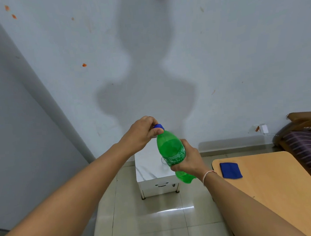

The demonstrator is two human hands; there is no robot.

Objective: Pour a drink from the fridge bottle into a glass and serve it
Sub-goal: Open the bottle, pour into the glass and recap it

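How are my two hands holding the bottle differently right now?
The left hand pinches the blue cap with its fingertips, while the right hand wraps around the label area of the green bottle. The left hand sits at the top; the right hand sits lower, carrying the tilted bottle in the air. Only the right wrist wears a thin band. Both hands are bare and closed on the bottle.

right hand (187,160) clasps green bottle (170,150) | left hand (143,133) pinches blue cap (159,126) | bottle tilted
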